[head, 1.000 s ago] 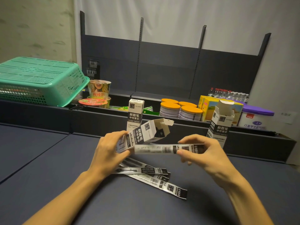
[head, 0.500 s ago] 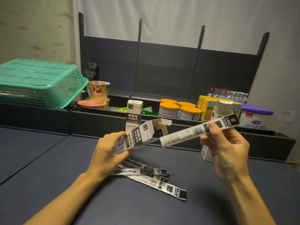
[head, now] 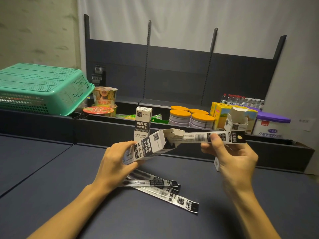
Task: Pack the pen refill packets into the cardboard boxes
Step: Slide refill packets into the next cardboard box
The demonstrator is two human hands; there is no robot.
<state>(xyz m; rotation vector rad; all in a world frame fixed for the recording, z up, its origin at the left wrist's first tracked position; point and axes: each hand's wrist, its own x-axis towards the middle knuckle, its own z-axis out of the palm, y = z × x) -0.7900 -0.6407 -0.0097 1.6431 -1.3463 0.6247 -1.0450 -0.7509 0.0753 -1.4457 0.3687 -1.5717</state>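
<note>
Head view: my left hand gripping tilted box, mouth facing right. My right hand pinching packet, tip entering mouth. Insertion step, I reckon. Next: sliding packet straight in. Spare packets lying on table.

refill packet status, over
Left hand grips open box. Right hand pinches packet, tip at box mouth. Box flap near the tip.

Bare forearms — no sleeves, no jewellery
</note>
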